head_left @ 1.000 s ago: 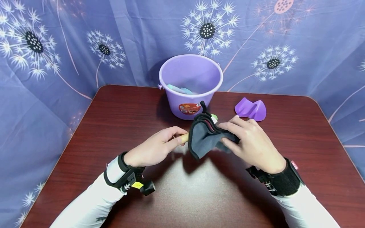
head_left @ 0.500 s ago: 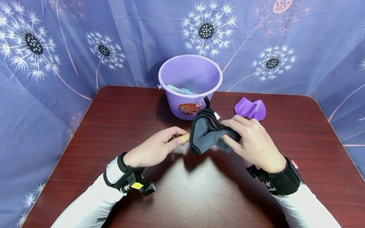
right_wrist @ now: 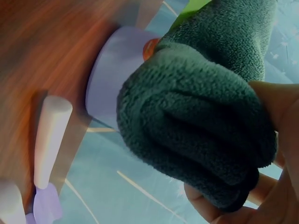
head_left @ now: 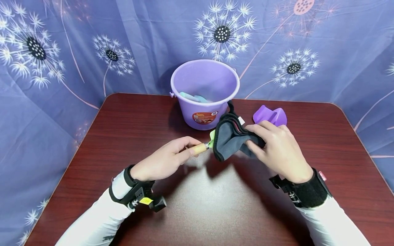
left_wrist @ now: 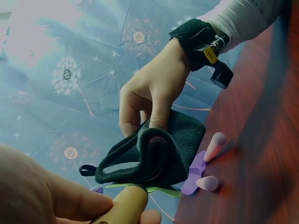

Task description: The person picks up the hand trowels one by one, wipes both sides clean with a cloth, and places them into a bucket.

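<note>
My left hand [head_left: 167, 159] grips the wooden handle of a small garden trowel [head_left: 200, 149], with its metal collar and part of its green blade showing. A folded dark grey cloth [head_left: 229, 136] with black edging, a hanging loop and a white tag covers much of the blade. My right hand [head_left: 275, 150] pinches the cloth between thumb and fingers. From the left wrist side, green edges of the blade [left_wrist: 163, 190] stick out under the cloth [left_wrist: 154, 158]. In the right wrist view the cloth [right_wrist: 196, 116] hangs in thick folds, with a bit of green blade [right_wrist: 191, 10] behind it.
A purple bucket [head_left: 184, 111] with a red label stands at the back, holding a pale turquoise thing [head_left: 192, 97]. To its right lies a purple piece [head_left: 265, 114]; the wrist views show pale handles [left_wrist: 215, 145] beside it. A patterned curtain [head_left: 147, 41] hangs behind the table [head_left: 129, 119].
The cloth in my right hand has moved right along the trowel, and the collar and near part of the green blade have come into sight. My left hand has barely moved.
</note>
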The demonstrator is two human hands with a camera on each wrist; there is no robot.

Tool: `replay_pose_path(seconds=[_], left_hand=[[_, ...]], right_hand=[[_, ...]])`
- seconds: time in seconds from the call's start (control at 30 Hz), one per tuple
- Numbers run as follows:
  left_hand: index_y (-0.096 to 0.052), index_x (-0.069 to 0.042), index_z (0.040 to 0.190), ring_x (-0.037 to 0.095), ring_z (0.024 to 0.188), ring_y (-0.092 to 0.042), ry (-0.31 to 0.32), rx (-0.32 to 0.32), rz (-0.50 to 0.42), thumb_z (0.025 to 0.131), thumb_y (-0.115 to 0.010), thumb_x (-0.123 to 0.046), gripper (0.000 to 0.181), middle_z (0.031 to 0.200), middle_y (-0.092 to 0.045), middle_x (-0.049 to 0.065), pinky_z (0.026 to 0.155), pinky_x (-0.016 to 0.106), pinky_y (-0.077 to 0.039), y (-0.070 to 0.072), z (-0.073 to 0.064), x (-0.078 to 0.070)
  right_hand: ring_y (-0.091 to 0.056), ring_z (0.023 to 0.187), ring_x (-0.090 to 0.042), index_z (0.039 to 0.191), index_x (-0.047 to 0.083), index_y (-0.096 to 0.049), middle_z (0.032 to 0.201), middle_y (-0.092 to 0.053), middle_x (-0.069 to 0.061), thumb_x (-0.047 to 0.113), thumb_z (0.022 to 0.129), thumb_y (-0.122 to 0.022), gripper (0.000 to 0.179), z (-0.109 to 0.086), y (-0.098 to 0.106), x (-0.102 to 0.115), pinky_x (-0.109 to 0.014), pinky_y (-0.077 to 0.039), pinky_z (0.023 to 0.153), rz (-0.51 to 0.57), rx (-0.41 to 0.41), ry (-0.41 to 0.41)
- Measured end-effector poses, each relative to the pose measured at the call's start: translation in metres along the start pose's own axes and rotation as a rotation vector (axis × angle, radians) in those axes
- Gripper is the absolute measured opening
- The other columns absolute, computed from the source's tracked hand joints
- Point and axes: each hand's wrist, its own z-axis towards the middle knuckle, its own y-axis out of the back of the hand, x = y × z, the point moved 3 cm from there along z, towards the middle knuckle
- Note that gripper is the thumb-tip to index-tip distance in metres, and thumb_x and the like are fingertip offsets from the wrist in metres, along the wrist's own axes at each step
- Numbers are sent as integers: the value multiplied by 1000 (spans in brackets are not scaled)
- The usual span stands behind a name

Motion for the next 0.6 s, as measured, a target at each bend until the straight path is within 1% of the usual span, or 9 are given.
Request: replay_pose_path(seconds=[0.13,0.2,0.37,0.47,0.6], left_hand=[[-65,-26,120,18,95,-54,-8,-3,-6,105,-50,-34,22,98,-58,1,83,37,-43,2,-1,-1],[-66,-26,120,15,100,-55,-8,-4,-12,104,-51,-36,23,103,-61,-2,88,37,-43,3,-1,-2],[-66,-26,120,10,101,-56,-1,-9,-11,104,-52,-38,24,108,-63,-7,91,37,-45,6,-2,-4],[-66,-25,120,12,100,-55,-10,-6,-15,104,-52,-36,24,106,-63,-5,90,37,-44,7,-3,-5],[-66,-27,119,13,98,-54,-19,0,-27,104,-52,-36,23,103,-61,-2,88,37,-44,9,-4,-5]], right_hand=[[-50,63,-14,109,15,-72,84,-59,2,23,84,-68,27,-1,1,-5,-40,-35,59,-40,4,-17],[-51,64,-14,109,16,-72,83,-59,1,23,83,-68,27,-1,2,-8,-41,-35,59,-54,-1,-17],[-47,61,-13,108,16,-73,79,-57,1,20,80,-69,28,-1,3,-13,-41,-32,54,-76,-26,2],[-46,61,-13,107,17,-74,79,-56,2,19,79,-69,28,-1,4,-15,-41,-31,53,-96,-30,-6],[-50,66,-15,108,18,-73,83,-57,0,19,79,-68,29,-2,6,-17,-44,-32,58,-128,-16,-41]])
